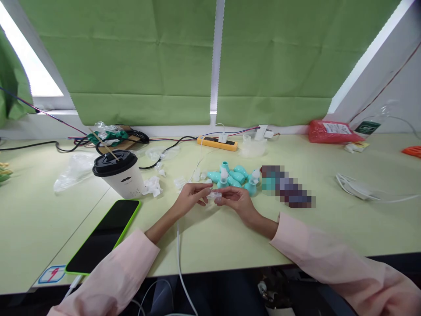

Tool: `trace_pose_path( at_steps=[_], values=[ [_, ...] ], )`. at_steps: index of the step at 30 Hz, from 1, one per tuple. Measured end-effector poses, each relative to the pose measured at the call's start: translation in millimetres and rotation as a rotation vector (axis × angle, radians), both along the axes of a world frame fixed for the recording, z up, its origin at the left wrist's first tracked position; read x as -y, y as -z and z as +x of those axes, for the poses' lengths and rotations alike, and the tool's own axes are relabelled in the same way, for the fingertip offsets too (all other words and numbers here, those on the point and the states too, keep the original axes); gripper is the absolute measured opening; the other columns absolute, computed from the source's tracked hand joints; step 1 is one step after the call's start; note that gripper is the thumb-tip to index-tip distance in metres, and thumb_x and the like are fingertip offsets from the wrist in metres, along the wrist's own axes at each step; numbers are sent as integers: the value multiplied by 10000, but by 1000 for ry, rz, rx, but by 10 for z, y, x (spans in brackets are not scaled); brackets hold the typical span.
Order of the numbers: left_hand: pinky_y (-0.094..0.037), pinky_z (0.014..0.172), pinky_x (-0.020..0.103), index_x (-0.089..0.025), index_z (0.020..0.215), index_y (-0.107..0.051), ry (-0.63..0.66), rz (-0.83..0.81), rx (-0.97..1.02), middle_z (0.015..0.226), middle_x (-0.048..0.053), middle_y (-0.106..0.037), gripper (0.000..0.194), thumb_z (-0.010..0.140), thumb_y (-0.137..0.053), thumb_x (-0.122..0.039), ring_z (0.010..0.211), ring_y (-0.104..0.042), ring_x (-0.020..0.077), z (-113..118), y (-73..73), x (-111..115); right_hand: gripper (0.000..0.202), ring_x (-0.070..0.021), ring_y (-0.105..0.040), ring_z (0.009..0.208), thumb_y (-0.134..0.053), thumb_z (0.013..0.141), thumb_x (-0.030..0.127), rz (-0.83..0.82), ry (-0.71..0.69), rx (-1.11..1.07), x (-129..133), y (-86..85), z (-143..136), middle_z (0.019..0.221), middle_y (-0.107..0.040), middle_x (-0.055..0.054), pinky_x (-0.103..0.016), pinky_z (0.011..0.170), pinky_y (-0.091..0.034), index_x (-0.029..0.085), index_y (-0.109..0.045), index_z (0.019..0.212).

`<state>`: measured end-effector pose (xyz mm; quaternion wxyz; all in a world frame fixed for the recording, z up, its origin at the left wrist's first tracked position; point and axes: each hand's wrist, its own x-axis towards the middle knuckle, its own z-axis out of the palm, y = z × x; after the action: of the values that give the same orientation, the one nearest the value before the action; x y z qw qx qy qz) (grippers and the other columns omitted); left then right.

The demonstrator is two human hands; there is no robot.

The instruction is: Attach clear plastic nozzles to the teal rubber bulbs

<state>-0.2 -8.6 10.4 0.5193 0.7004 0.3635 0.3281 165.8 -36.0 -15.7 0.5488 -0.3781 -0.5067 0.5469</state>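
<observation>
In the head view, my left hand (191,197) and my right hand (238,201) meet over the table. Between their fingertips is a small clear plastic piece (214,195), pinched from both sides; its exact kind is too small to make out. Just beyond lie several turquoise bulb-shaped plastic pieces (237,176), most on their sides. Two of them stand upright with whitish translucent tips, one being the turquoise bulb (250,188) at the right of the group. Small clear plastic parts (196,176) lie to the left of the bulbs.
Left of my hands stand a lidded paper cup (123,182) and a phone (105,235) in a green case. A white cable (179,254) hangs over the front edge. Behind are an orange power strip (217,143) and a red package (332,132). A pixelated object (291,188) lies right.
</observation>
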Motion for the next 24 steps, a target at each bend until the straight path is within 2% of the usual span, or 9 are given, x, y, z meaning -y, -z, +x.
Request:
trace_pose_path(
  at_steps=[2,4,12,18,24],
  values=[
    [-490,594,312,-98,959,-595,72,-161,63,731,81,-613,370,721,-497,-364,603,-549,137,3,-7,-8,241,-147,-587,700,-697,534,193,66,10,50,10,-13,-5,838,-648,-35,-307,647,-492,188,-644,769],
    [-488,605,315,-95,911,-612,131,-232,109,705,79,-613,342,701,-532,-353,600,-555,139,4,-11,-6,233,-153,-586,710,-690,543,199,104,18,79,16,-25,-8,877,-645,-44,-315,643,-494,193,-647,772],
    [-485,593,310,-86,877,-627,131,-242,172,702,92,-633,327,641,-609,-311,610,-565,152,17,-12,19,222,-181,-609,726,-680,562,206,134,7,103,44,-54,-4,857,-657,-49,-337,636,-516,188,-655,782],
    [-446,515,258,-69,799,-648,120,-252,202,614,81,-618,261,648,-606,-277,509,-533,119,19,-10,27,213,-212,-610,800,-680,555,178,163,36,85,74,-21,-36,861,-660,-37,-363,681,-531,194,-660,767],
    [-451,576,315,-54,782,-639,182,-411,347,644,102,-619,239,672,-553,-248,566,-561,160,13,36,-23,223,-224,-596,840,-670,572,198,224,71,166,86,-34,-43,914,-645,-38,-348,637,-542,206,-656,794]
  ],
)
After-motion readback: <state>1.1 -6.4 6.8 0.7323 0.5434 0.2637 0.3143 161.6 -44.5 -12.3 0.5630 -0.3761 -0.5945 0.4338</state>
